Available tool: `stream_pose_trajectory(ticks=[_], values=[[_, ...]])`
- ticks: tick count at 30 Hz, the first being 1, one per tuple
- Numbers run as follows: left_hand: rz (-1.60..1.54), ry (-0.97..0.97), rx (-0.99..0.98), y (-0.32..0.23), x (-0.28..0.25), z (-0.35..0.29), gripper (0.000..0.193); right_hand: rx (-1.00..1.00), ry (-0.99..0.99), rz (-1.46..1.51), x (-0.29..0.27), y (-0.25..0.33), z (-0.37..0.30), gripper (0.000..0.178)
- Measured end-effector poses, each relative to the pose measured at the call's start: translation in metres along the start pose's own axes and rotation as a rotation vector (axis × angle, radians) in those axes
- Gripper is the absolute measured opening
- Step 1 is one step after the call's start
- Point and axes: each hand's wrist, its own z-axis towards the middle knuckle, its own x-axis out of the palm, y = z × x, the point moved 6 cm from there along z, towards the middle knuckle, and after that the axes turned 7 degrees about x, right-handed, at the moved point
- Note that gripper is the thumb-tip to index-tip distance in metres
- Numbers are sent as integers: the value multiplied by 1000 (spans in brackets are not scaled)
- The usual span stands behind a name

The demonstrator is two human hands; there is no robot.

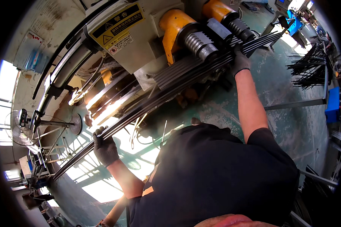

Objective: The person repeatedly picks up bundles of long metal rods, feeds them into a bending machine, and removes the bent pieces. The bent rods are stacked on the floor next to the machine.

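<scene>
Head view: a bundle of long dark rods [159,100] runs obliquely from lower left to upper right, in front of the person's body and alongside a pale machine [140,53]. The gloved left hand [106,148] curls its fingers around the bundle near the lower end; the gloved right hand [241,60] grasps it near the upper end, close to the ridged metal rollers [199,44] below orange housings [175,28]. Whether rods and rollers touch cannot be told. Further dark rods [310,65] lie at right, above a green floor [291,130].
</scene>
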Motion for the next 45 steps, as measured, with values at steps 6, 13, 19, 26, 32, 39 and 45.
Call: stream_pose_trajectory(ticks=[6, 13, 19, 26, 32, 39, 45], values=[[91, -379, 21, 29, -43, 10, 25, -3, 167, 105, 9, -6, 9, 29], [97, -437, 4, 80, -26, 27, 24, -14, 114, 80, 33, -21, 19, 29], [190, -276, -82, 151, 24, 37, 32, -267, -72, -487, 20, -45, 59, 38], [210, -223, -108, 165, 45, 35, 33, -159, -225, -806, 19, -32, 73, 40], [21, -508, -9, 108, -21, 55, 28, -67, -113, -305, 38, -21, 30, 44], [116, -321, -50, 164, 53, 34, 31, -171, -54, -612, 33, -25, 46, 45], [-89, -226, -233, 212, 82, 34, 33, -87, 49, -287, 13, -44, 37, 54]])
